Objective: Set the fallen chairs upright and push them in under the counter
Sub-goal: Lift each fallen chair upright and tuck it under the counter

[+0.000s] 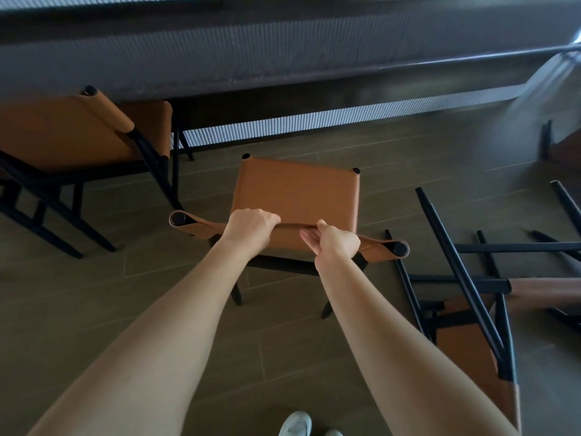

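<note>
The upright chair (295, 190) is standing on the tiled floor (157, 278), short of the dark desk (283, 58). Its seat is a smooth tan leather square stretched over a thin black metal frame with round post caps at the corners. Its backrest is a leather band slung between two posts, and both hands are holding that band's top edge. The left grip (251, 226) is clenching over it, knuckles up. The right grip (336, 242) is grasping it just beside, thumb on the edge and fingers on the near face. To the left, a matching chair (63, 130) is sitting partly under the desk. To the right, a fallen chair (465, 344) is lying with its black legs in the air, close to the band's right post, with more toppled frames behind it. A pale shoe (295, 424) is showing below.
</note>
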The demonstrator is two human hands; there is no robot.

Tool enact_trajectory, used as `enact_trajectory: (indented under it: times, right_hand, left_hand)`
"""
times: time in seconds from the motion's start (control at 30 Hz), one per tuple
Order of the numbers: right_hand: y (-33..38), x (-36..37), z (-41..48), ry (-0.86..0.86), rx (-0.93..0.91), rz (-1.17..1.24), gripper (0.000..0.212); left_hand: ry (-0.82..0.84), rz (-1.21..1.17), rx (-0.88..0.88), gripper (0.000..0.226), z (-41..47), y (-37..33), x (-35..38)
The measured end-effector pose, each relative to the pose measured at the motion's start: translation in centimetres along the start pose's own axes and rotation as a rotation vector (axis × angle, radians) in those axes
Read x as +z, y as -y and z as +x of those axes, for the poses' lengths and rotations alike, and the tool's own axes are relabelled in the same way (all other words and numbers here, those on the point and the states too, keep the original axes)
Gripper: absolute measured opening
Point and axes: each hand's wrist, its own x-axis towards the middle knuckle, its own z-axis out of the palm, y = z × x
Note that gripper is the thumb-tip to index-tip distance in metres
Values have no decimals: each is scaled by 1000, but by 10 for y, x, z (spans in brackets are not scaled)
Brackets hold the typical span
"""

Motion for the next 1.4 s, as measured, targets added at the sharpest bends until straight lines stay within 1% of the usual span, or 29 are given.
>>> enact_trajectory:
  times: [0.13, 0.2, 0.23, 0.3, 0.37, 0.4, 0.47, 0.53, 0.57, 0.6, 0.63, 0.67, 0.73, 0.77, 0.83, 0.9, 0.93, 1.0, 1.1, 1.2, 1.27, 1.4]
  right_hand:
    - [-1, -5, 0, -1, -5, -44, 24]
    - [-2, -8, 1, 4, 3, -80, 16]
    - [-2, -9, 2, 7, 9, -96, 15]
    - [-1, -12, 2, 30, 29, -104, 13]
    - [2, -16, 3, 55, 61, -98, 13]
    - [4, -19, 3, 55, 76, -98, 14]
    - [9, -25, 6, 44, 104, -84, 18]
    - [15, -30, 10, 44, 119, -34, 27]
    - [18, -31, 13, 45, 122, -3, 33]
    - [21, -32, 15, 44, 125, 25, 37]
    - [23, -33, 18, 46, 131, 51, 40]
    - [25, -33, 20, 46, 147, 74, 41]
    - [28, -33, 25, 44, 193, 107, 38]
    - [29, -33, 27, 45, 207, 106, 36]
    - [31, -31, 33, 38, 212, 77, 35]
    - [32, -30, 39, 20, 209, 74, 43]
    - [33, -30, 42, 10, 204, 72, 45]
    - [30, -30, 43, 6, 181, 59, 45]
    - [24, -33, 46, 20, 134, 51, 40]
    - [21, -35, 50, 46, 125, 65, 31]
    - [21, -36, 52, 59, 126, 68, 31]
    - [19, -31, 50, 31, 119, 77, 37]
  left_hand:
    - [5, -48, -58, 35, -8, -3, 4]
    - [3, -176, -142, 31, -11, -6, 5]
    - [-13, -293, -198, 29, -13, -6, 5]
    - [-105, -600, -296, 24, -21, -6, 4]
    - [-250, -829, -381, 20, -29, -7, 4]
    - [-329, -900, -426, 18, -34, -9, 4]
    - [-466, -965, -517, 16, -40, -14, 5]
    - [-550, -1033, -683, 20, -42, -17, 10]
    - [-554, -1111, -815, 25, -41, -17, 11]
    - [-521, -1219, -959, 32, -38, -15, 10]
    - [-459, -1338, -1088, 40, -33, -13, 9]
    - [-389, -1453, -1178, 50, -28, -10, 7]
    - [-271, -1687, -1282, 68, -16, -2, 5]
    - [-212, -1806, -1312, 68, -10, 3, 4]
    - [-109, -2012, -1323, 59, -2, 15, 3]
    - [-97, -2168, -1333, 51, 3, 23, 6]
    - [-101, -2199, -1353, 47, 4, 26, 10]
    - [-86, -2171, -1378, 43, 4, 31, 18]
    - [-24, -2095, -1339, 31, 5, 39, 25]
    - [0, -2049, -1313, 34, 5, 44, 28]
    - [-14, -2031, -1308, 36, 5, 44, 28]
    - [-69, -2013, -1341, 35, 9, 42, 29]
